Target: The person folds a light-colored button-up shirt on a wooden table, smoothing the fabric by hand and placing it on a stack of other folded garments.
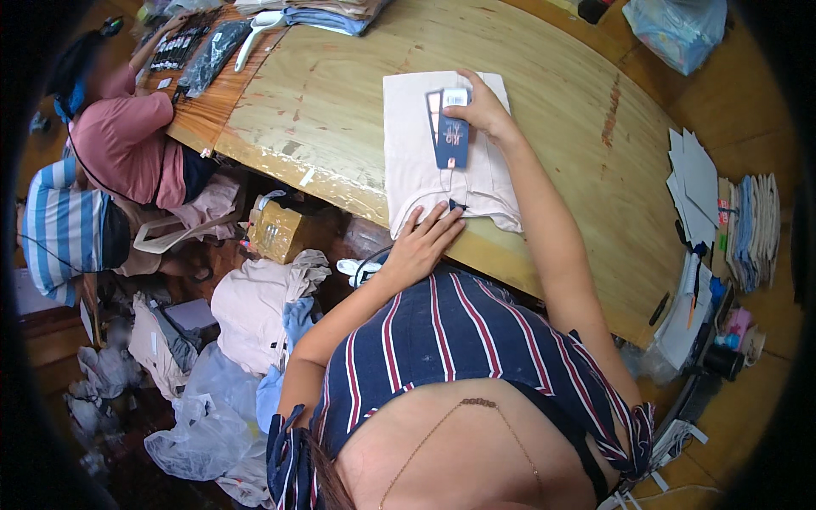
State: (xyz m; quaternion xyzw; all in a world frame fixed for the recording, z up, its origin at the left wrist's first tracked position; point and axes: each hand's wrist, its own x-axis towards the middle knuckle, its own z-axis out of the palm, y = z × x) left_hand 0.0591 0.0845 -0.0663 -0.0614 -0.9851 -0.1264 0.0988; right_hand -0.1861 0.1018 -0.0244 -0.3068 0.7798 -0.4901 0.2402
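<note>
A folded pale pink shirt (406, 127) lies on the wooden table in front of me. Dark blue hang tags (452, 143) with a white sticker rest on it, tied by a string near the collar. My right hand (486, 109) is at the shirt's far edge. Its thumb presses on the tags, and the index finger reaches the edge; the other fingers are mostly hidden. At the near end, my left hand (422, 246) lies flat over the collar, fingers stretched out beside a small dark label (457, 206).
Another person in a pink top (127, 140) sits at the table's far left, by dark packets (212, 59) and a white handheld tool (255, 38). Stacked clothes (327, 19) lie at the back. Garments (259, 310) and plastic bags (208, 425) cover the floor. Papers (693, 191) stand right.
</note>
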